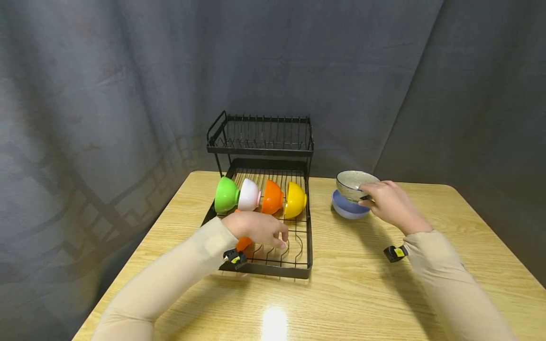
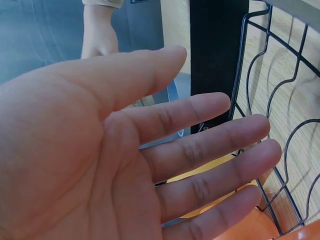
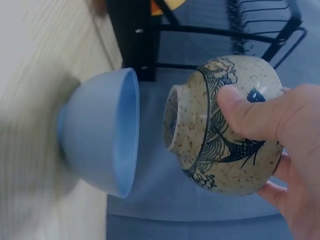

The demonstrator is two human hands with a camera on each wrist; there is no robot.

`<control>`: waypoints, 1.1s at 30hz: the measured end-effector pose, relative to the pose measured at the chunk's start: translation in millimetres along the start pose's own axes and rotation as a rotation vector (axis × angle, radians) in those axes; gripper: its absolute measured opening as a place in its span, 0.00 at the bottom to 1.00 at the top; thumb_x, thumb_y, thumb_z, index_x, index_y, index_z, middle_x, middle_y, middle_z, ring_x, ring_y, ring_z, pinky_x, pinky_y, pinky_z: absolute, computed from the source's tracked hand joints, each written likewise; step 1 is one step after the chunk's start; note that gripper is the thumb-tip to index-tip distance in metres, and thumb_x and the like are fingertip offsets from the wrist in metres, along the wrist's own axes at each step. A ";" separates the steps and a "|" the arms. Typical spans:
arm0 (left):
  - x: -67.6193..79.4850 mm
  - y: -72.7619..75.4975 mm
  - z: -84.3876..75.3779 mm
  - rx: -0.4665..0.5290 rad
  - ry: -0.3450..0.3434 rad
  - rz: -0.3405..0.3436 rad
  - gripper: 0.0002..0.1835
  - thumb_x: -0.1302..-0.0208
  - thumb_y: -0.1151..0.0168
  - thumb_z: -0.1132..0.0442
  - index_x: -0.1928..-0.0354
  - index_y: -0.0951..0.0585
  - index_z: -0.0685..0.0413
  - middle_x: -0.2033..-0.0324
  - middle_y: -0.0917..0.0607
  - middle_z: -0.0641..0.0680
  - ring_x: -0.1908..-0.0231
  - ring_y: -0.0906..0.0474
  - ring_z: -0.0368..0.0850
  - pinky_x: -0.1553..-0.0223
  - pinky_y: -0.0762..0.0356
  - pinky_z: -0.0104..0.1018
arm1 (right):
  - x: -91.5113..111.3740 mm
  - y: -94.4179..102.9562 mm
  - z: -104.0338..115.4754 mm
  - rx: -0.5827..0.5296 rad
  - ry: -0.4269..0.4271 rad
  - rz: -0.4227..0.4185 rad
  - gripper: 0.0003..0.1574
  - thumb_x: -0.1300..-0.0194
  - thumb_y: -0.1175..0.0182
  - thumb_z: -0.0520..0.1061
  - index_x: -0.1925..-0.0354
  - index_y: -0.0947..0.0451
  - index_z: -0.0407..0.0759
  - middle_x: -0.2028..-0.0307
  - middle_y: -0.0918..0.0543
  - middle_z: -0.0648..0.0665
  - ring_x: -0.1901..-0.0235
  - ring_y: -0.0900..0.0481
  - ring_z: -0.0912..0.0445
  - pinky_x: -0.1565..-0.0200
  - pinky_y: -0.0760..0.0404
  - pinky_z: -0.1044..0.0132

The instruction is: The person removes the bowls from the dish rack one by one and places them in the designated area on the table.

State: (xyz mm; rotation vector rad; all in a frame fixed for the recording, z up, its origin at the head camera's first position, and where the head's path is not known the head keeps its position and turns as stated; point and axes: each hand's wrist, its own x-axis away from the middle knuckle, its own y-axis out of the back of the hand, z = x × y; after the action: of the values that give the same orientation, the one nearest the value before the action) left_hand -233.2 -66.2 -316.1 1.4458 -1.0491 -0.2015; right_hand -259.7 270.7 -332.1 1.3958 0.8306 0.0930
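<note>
- The table (image 1: 341,289) runs on to the right of the rack (image 1: 290,272); the blue bowl (image 1: 350,210) stands on that stretch, near the far edge, with the curtain (image 1: 362,94) behind.
- The table's right edge lies well apart from my right hand (image 1: 390,203).
- I grip the speckled bowl (image 3: 215,140) in my right hand, thumb on its patterned outer wall, fingers at the opposite side.
- It is held above the blue bowl; a gap shows between them.
- Speckled bowl: mouth up, foot down toward the blue bowl, foot-to-rim axis near upright; round, so no long axis across.
- My left hand (image 1: 258,227) is over the rack's lower tier, fingers loosely extended, holding nothing, near the orange bowl (image 1: 271,196).
</note>
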 end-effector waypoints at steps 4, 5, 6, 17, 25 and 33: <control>0.1 -0.6 0.1 0.004 0.003 -0.002 0.11 0.30 0.46 0.49 0.52 0.22 0.42 0.62 0.18 0.44 0.62 0.23 0.36 0.54 0.24 0.35 | 1.3 -9.1 -4.5 -0.020 -0.072 0.095 0.12 0.44 0.31 0.42 0.62 0.22 0.40 0.66 0.14 0.42 0.60 0.16 0.44 0.46 0.30 0.37; -0.1 -0.8 0.2 0.004 0.004 -0.003 0.11 0.30 0.46 0.49 0.52 0.22 0.42 0.62 0.18 0.44 0.62 0.23 0.36 0.54 0.24 0.35 | 1.7 -11.5 -5.1 -0.022 -0.081 0.112 0.11 0.43 0.32 0.42 0.63 0.22 0.41 0.67 0.15 0.43 0.61 0.17 0.44 0.45 0.30 0.37; -0.3 -1.1 0.3 0.003 0.004 -0.003 0.11 0.30 0.46 0.49 0.52 0.22 0.42 0.62 0.18 0.44 0.62 0.23 0.37 0.54 0.24 0.35 | 2.3 -13.9 -5.8 -0.025 -0.090 0.126 0.09 0.42 0.32 0.42 0.64 0.23 0.41 0.67 0.15 0.44 0.61 0.17 0.45 0.45 0.31 0.37; -1.4 -1.0 1.4 0.000 -0.008 0.000 0.11 0.29 0.46 0.49 0.52 0.22 0.43 0.61 0.18 0.44 0.61 0.23 0.36 0.54 0.24 0.35 | 7.6 -33.1 -3.8 -0.017 -0.129 0.184 0.05 0.37 0.38 0.40 0.61 0.20 0.43 0.66 0.14 0.45 0.61 0.16 0.46 0.48 0.29 0.37; -0.7 -0.1 1.1 0.009 -0.005 0.000 0.11 0.30 0.45 0.48 0.53 0.22 0.42 0.62 0.18 0.44 0.62 0.23 0.36 0.54 0.24 0.34 | 9.0 -38.7 -4.4 -0.031 -0.136 0.244 0.03 0.35 0.41 0.40 0.67 0.23 0.44 0.79 0.23 0.54 0.70 0.21 0.54 0.50 0.28 0.41; 0.5 0.0 1.6 0.004 -0.005 0.001 0.12 0.30 0.45 0.48 0.52 0.22 0.42 0.60 0.17 0.44 0.60 0.23 0.36 0.53 0.24 0.35 | 9.5 -44.8 -4.3 -0.040 -0.141 0.260 0.03 0.36 0.40 0.39 0.63 0.20 0.44 0.71 0.16 0.50 0.65 0.17 0.50 0.49 0.27 0.41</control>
State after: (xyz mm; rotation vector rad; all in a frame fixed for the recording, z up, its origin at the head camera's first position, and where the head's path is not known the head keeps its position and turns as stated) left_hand -234.0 -67.7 -316.2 1.4492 -1.0550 -0.2022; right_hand -273.4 269.4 -376.0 1.4491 0.5255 0.2075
